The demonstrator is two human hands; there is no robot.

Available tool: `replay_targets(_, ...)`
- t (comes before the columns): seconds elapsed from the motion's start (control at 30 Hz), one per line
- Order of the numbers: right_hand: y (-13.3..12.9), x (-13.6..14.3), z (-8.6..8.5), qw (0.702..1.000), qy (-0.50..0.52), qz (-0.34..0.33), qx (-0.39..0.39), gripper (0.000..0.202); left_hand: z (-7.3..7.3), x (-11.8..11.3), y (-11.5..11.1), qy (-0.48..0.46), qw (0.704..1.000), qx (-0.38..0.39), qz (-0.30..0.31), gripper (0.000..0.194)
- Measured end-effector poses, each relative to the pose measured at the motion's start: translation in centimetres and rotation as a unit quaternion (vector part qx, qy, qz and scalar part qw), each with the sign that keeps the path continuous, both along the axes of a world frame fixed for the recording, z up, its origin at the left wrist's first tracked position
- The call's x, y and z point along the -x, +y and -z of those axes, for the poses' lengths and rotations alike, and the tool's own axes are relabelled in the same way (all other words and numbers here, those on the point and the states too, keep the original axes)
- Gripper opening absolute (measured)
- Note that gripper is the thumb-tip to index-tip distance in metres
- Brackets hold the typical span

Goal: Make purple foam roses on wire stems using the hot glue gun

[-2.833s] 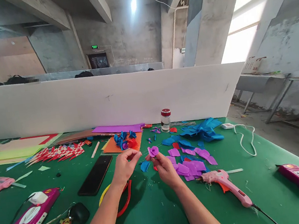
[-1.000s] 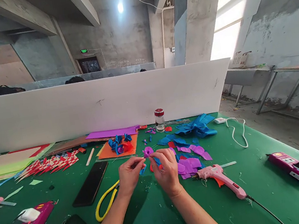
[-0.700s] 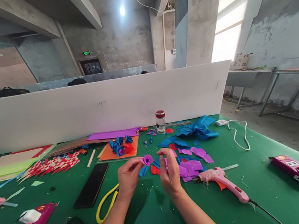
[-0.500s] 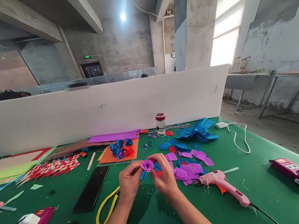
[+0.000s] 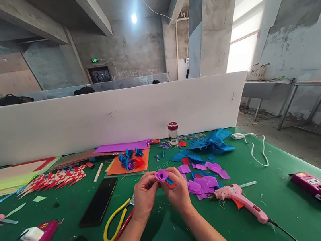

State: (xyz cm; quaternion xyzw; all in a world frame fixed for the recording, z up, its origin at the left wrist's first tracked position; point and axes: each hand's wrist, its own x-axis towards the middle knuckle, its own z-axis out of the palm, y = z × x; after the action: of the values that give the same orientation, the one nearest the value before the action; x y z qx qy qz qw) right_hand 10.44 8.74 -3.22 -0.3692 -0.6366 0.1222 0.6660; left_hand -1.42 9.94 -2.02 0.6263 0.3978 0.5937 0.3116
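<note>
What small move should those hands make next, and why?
Perhaps the right hand should pick up one of the loose purple pieces while the left hand steadies the purple flower: both hands are at the flower, and the pieces lie just beside the right hand.

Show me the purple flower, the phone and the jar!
Purple flower [image 5: 161,175], head view: the centre of its bloom.
Phone [image 5: 98,202], head view: the middle of its screen.
Jar [image 5: 174,137], head view: its clear side, below the lid.

Flower [image 5: 162,175] looks papery (and matt).
</note>
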Motion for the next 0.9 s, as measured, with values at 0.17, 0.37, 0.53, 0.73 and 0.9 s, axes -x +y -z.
replay_targets(0.17, -0.1, 0.0, -0.1, 1.000, 0.023, -0.016, 0.001, 0.008, 0.2, 0.1, 0.0, -0.021, 0.999, 0.027, 0.008, 0.009)
replay_targets(0.37, 0.0, 0.1, 0.1, 0.998, 0.051, -0.032, 0.023, 0.006, 0.3, -0.2, -0.1, -0.049, 0.996, 0.072, 0.037, 0.013)
replay_targets(0.53, 0.7, -0.2, 0.6, 0.995, 0.081, -0.031, 0.052, 0.009, 0.0, 0.1, -0.1, -0.045, 0.993, 0.089, 0.067, 0.015)
replay_targets(0.73, 1.6, -0.7, 1.2, 0.961, 0.168, -0.120, 0.182, 0.023, -1.0, 1.0, 0.1, -0.049, 0.994, 0.094, 0.035, 0.028)
replay_targets(0.9, 1.3, -0.4, 0.9, 0.941, 0.180, -0.179, 0.226, 0.024, -1.6, 0.9, 0.0, -0.052, 0.989, 0.114, 0.074, 0.021)
